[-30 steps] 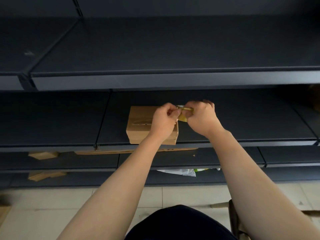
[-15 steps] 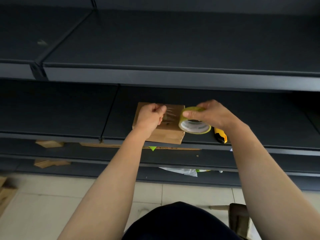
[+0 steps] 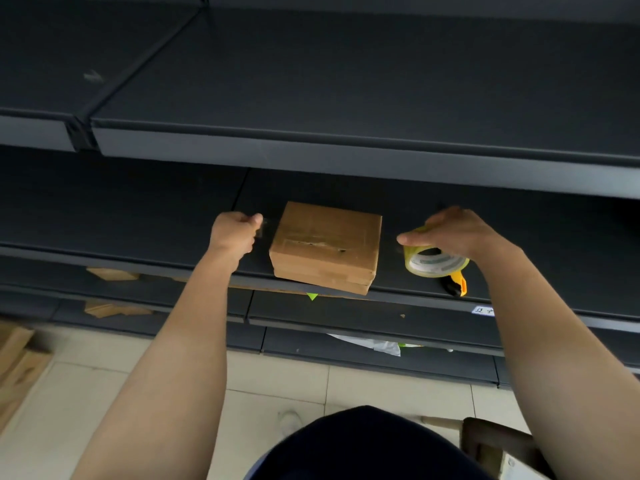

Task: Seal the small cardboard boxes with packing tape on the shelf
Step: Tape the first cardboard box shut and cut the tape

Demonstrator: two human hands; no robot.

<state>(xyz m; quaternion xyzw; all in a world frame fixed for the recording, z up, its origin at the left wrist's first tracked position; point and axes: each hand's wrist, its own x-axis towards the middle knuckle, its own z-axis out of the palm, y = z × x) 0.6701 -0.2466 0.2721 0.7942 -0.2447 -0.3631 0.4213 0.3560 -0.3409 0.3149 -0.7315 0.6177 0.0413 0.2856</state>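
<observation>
"What's the box like?"

"A small, flat, brown cardboard box (image 3: pixel 325 245), flaps closed, with a ragged seam across its top. It sits mid-frame at the front edge of the dark shelf (image 3: pixel 519 265)."

"And the hands?"

"The left hand (image 3: pixel 235 233), just left of it, is curled and pinches a faint clear tape end (image 3: pixel 264 231). The right hand (image 3: pixel 457 232) grips the yellow tape roll (image 3: pixel 434 263) from above, with a yellow knife (image 3: pixel 458 285) just below."

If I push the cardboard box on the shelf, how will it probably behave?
The box is low, wide and lies flat, so it will probably slide rather than tip. Its straight edges suggest that it is fairly stiff. Its near corner seems to reach over the front edge of the shelf, so a push toward you might drop it.
</observation>
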